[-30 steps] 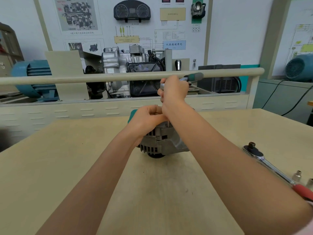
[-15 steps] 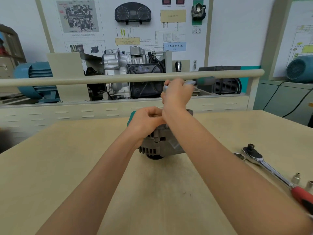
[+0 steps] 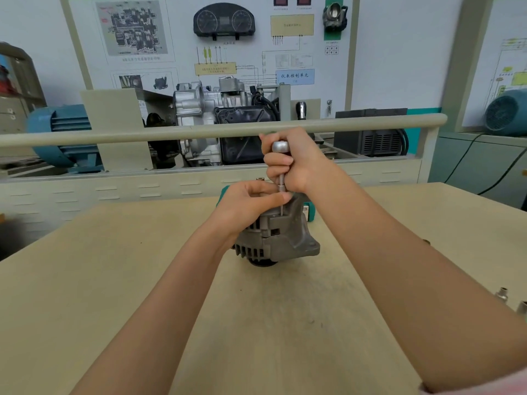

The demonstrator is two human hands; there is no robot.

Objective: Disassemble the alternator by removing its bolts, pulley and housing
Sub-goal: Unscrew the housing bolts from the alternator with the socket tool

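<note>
Alternator, grey ribbed cast-metal housing (image 3: 281,238), sits mid-tabletop on the pale wooden tabletop (image 3: 114,280), well back from the near edge. Left hand (image 3: 251,201) rests on top of it, fingers curled over the housing, thumb tip touching the slim silver tool shaft (image 3: 281,186). Right hand (image 3: 296,161) is fisted round that upright tool, its rounded metal cap showing above the fingers, tip down at the housing's top. Bare wood lies open to the left and in front. Two small silver sockets (image 3: 502,295) stand by the right edge. A beige rail (image 3: 171,132) crosses behind.
</note>
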